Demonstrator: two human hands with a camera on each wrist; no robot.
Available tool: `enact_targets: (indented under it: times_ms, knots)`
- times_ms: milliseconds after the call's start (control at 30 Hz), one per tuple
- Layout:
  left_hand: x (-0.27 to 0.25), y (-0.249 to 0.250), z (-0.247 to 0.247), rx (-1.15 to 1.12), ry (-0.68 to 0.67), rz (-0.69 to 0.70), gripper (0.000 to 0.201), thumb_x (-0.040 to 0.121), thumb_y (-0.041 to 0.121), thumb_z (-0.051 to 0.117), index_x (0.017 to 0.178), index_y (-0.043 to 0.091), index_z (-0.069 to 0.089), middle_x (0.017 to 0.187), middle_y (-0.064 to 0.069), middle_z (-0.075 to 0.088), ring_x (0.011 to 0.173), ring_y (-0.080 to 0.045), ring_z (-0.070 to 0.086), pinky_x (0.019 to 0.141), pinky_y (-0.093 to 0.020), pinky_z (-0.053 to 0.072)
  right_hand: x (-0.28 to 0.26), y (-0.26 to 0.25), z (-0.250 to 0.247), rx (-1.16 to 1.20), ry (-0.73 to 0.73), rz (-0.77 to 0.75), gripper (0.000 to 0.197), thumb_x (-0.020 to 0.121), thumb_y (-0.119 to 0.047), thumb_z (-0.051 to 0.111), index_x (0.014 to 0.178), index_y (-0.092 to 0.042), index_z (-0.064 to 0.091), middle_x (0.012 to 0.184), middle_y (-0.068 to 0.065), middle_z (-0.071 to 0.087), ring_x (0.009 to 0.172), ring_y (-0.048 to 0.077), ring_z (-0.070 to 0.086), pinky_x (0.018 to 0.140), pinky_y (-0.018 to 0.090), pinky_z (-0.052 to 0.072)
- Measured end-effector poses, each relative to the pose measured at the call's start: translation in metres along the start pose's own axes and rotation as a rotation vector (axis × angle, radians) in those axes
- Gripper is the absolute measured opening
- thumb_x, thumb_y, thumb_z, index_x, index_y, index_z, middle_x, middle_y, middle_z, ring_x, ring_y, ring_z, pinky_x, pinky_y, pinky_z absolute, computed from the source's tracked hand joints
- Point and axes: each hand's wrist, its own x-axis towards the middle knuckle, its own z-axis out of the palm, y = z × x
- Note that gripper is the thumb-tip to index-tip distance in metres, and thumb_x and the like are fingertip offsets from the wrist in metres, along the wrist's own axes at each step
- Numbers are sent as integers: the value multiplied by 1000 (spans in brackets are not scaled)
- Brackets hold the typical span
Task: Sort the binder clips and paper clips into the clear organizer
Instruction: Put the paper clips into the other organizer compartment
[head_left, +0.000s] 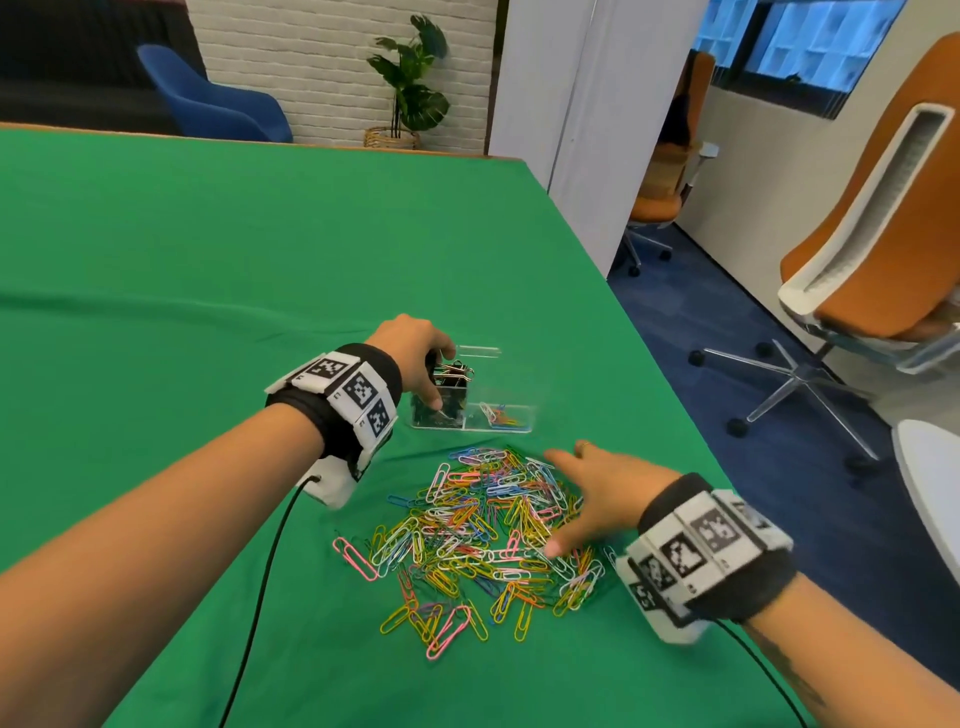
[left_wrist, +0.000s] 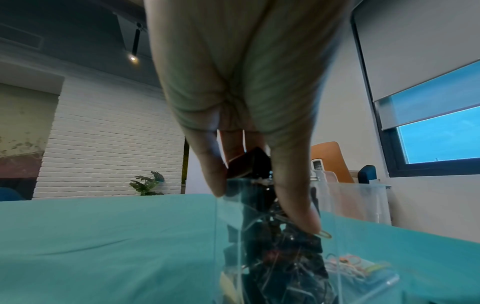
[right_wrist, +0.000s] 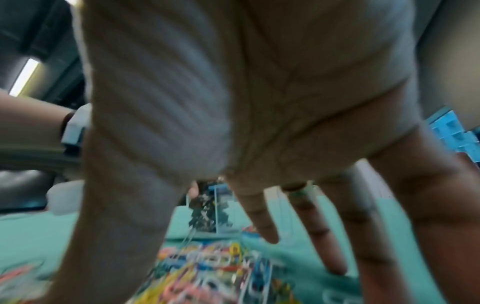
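here, in the head view, the left hand (head_left: 415, 358) reaches over the clear organizer (head_left: 470, 410) that stands on the green surface (head_left: 208, 249), its grip clenched around black binder clips (head_left: 451, 374) at the top of the tall compartment, apparently to pack them down where that kind belongs. the low compartment beside it already holds a few coloured clips. the right hand (head_left: 592, 499) lies spread and released on the paper clips (head_left: 467, 530), a loose heap just in front of the organizer, likely placed so as to gather a batch. in the left wrist view, thumb and fingers (left_wrist: 293, 185) pinch a binder clip at the rim of the organizer, the fingertips dipping inside the wall among the dark clips piled there. in the right wrist view, blurred, the straight fingers (right_wrist: 259, 216) fan out over the coloured heap and hold nothing, the organizer standing beyond them.
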Motion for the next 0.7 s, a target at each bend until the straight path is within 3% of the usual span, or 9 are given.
enact_targets:
  times_ms: [67, 133, 267, 467, 700]
  knots:
    - [-1, 0, 0, -4, 3, -3, 69, 65, 23, 83, 128, 16, 55, 124, -8, 62, 113, -27, 58, 99, -35, 44, 3, -7, 11, -49, 37, 65, 106, 63, -67, 66, 145, -21, 17, 153, 13, 21, 132, 33, 40, 106, 44, 40]
    - [-2, 0, -1, 0, 6, -8, 69, 65, 23, 83, 128, 16, 55, 124, -8, 62, 113, -27, 58, 99, -35, 45, 9, -18, 16, -41, 84, 68, 99, 64, -68, 65, 139, -15, 26, 145, 14, 33, 125, 32, 47, 100, 42, 45]
    - [-3, 1, -1, 5, 14, -13, 69, 64, 25, 84, 127, 17, 56, 123, -7, 63, 112, -27, 58, 97, -35, 46, 20, -34, 16, 50, 200, 20, 64, 79, -50, 64, 122, -9, 41, 124, 12, 53, 112, 30, 55, 90, 39, 48]
    - [-3, 0, 0, -7, 13, -9, 69, 65, 24, 83, 128, 18, 55, 124, -7, 62, 113, -27, 58, 97, -35, 45, 22, -28, 17, -11, 272, -49, 33, 93, -25, 48, 121, -8, 44, 121, 15, 57, 109, 30, 58, 85, 37, 47]
    - [-5, 1, 0, 25, 0, -2, 67, 67, 27, 81, 127, 18, 53, 125, -6, 61, 114, -26, 56, 97, -35, 44, 16, -23, 13, -20, 264, -88, 25, 96, -21, 41, 118, -10, 42, 120, 13, 57, 105, 29, 57, 81, 36, 44]
